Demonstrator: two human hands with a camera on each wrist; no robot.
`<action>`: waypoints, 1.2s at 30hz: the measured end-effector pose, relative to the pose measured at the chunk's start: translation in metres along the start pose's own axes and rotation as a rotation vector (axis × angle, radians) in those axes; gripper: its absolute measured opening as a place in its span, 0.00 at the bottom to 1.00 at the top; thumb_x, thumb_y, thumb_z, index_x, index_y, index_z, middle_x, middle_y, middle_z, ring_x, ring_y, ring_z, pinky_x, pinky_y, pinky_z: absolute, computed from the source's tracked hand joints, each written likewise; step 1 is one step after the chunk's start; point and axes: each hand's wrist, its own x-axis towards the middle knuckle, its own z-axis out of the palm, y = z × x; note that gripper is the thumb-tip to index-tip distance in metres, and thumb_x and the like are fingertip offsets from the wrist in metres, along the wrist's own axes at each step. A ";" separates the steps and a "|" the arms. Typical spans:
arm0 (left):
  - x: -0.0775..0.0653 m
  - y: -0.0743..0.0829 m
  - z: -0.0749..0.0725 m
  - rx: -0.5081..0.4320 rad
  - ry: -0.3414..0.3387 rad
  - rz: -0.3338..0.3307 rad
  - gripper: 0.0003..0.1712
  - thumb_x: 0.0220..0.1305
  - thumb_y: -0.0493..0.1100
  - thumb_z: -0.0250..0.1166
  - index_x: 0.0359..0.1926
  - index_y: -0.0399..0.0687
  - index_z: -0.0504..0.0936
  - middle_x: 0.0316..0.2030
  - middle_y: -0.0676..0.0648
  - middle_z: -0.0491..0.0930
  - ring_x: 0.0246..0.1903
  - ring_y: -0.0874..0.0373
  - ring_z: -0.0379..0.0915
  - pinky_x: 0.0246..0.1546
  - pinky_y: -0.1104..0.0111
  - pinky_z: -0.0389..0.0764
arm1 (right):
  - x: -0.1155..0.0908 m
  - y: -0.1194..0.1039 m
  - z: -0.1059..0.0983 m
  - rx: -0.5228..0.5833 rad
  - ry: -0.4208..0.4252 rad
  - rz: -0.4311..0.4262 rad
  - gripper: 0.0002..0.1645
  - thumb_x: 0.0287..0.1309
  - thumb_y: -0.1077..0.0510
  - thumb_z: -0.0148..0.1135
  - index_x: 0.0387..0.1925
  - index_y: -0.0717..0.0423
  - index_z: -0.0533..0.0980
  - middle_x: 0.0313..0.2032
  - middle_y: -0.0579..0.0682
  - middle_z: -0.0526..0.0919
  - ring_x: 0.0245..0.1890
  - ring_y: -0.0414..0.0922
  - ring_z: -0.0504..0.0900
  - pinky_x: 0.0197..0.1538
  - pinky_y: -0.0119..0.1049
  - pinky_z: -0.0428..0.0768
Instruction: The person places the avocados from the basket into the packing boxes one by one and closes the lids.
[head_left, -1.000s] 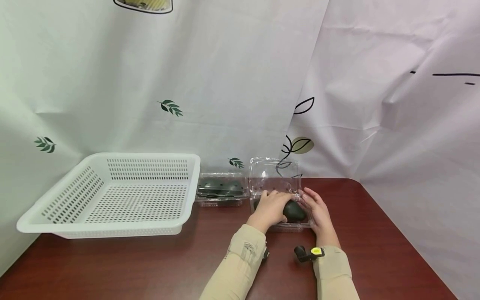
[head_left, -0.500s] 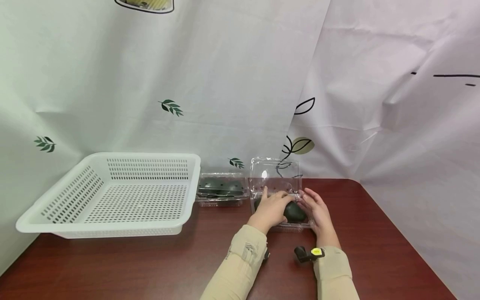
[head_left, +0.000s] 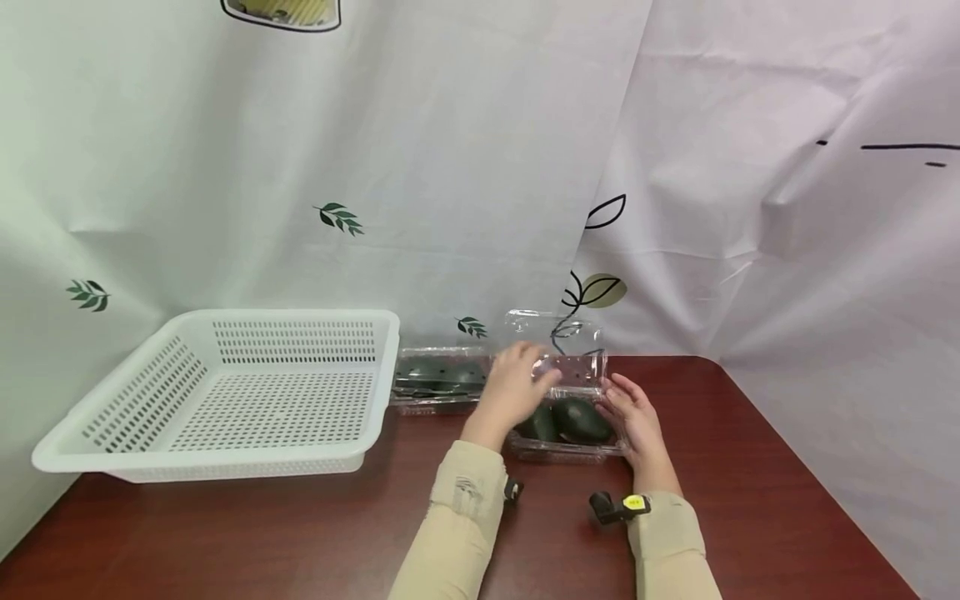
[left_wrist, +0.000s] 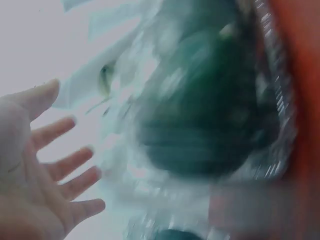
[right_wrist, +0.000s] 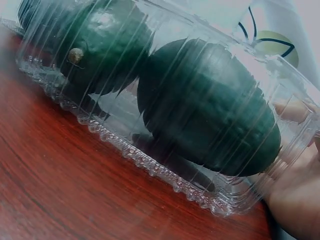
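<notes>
Two dark green avocados [head_left: 581,419] lie side by side in a clear plastic clamshell box [head_left: 566,454], whose lid [head_left: 573,371] stands raised at the back. My left hand [head_left: 513,387] hovers over the box's left end, in front of the lid's lower left part. In the left wrist view its fingers [left_wrist: 62,162] are spread and hold nothing; the avocado there is blurred. My right hand [head_left: 636,421] rests along the box's right end, fingers stretched up beside it. The right wrist view shows that hand [right_wrist: 295,185] against the end wall, partly seen through the plastic.
A second clear box [head_left: 442,379] with dark green fruit inside stands just left of the first one, its lid down. Further left is a white perforated plastic basket [head_left: 225,457]. A printed white curtain [head_left: 450,167] hangs behind the reddish-brown table [head_left: 300,533].
My left hand has lifted off the avocados and moved left and back, leaving both in sight. The right hand has stayed at the box's right end.
</notes>
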 end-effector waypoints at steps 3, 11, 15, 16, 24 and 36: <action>-0.001 -0.007 -0.014 -0.146 0.117 -0.070 0.32 0.67 0.53 0.53 0.67 0.47 0.58 0.65 0.41 0.56 0.63 0.45 0.53 0.58 0.51 0.63 | 0.000 0.000 0.000 -0.020 0.031 -0.047 0.28 0.65 0.66 0.50 0.64 0.61 0.56 0.46 0.39 0.78 0.42 0.35 0.77 0.49 0.32 0.75; -0.004 -0.015 -0.030 -0.264 0.055 -0.042 0.33 0.71 0.54 0.44 0.72 0.54 0.47 0.68 0.44 0.52 0.67 0.47 0.46 0.59 0.49 0.59 | 0.000 0.002 -0.002 -0.013 0.085 -0.149 0.19 0.61 0.69 0.53 0.52 0.55 0.72 0.43 0.40 0.80 0.43 0.38 0.77 0.45 0.30 0.77; -0.005 -0.015 -0.036 -0.286 -0.002 -0.009 0.33 0.69 0.61 0.44 0.69 0.55 0.55 0.59 0.43 0.63 0.60 0.48 0.56 0.56 0.50 0.63 | 0.001 0.001 -0.001 0.047 0.117 -0.147 0.14 0.60 0.71 0.52 0.42 0.53 0.74 0.39 0.40 0.81 0.43 0.38 0.78 0.44 0.30 0.77; -0.005 -0.014 -0.036 -0.278 -0.016 -0.009 0.33 0.67 0.63 0.46 0.68 0.55 0.59 0.56 0.44 0.64 0.58 0.48 0.58 0.54 0.50 0.65 | 0.001 0.000 -0.001 0.054 0.123 -0.139 0.13 0.61 0.71 0.52 0.42 0.53 0.73 0.39 0.40 0.81 0.44 0.38 0.78 0.45 0.30 0.77; -0.009 -0.010 -0.031 -0.183 -0.311 0.017 0.36 0.45 0.58 0.73 0.50 0.45 0.70 0.49 0.48 0.67 0.50 0.55 0.64 0.49 0.61 0.70 | 0.001 -0.001 -0.001 -0.017 0.159 -0.012 0.10 0.68 0.58 0.46 0.41 0.48 0.76 0.41 0.39 0.77 0.41 0.34 0.76 0.43 0.25 0.74; -0.013 -0.002 -0.019 0.047 -0.380 0.039 0.52 0.37 0.40 0.79 0.65 0.63 0.63 0.63 0.48 0.58 0.64 0.53 0.51 0.51 0.59 0.71 | 0.001 -0.006 0.001 -0.036 0.162 0.019 0.26 0.69 0.47 0.42 0.60 0.57 0.66 0.47 0.39 0.76 0.48 0.34 0.74 0.48 0.25 0.73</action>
